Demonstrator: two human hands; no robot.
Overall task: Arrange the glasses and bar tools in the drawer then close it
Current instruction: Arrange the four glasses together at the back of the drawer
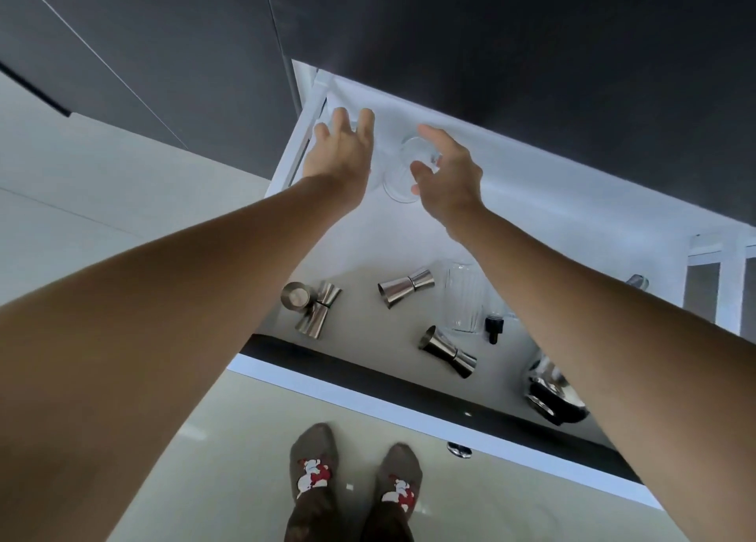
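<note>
The back of the drawer (532, 181) runs under the dark cabinet front, so its rear stays unseen. At 12 o'clock a clear glass (403, 173) is washed out by glare and partly covered by the right hand (448, 177); whether the fingers touch it cannot be told. The right forearm hides part of a ribbed glass (462, 296), a shiny steel tool (552, 394) at 4 o'clock, and most of a metal piece (638, 283) at 3 o'clock.
</note>
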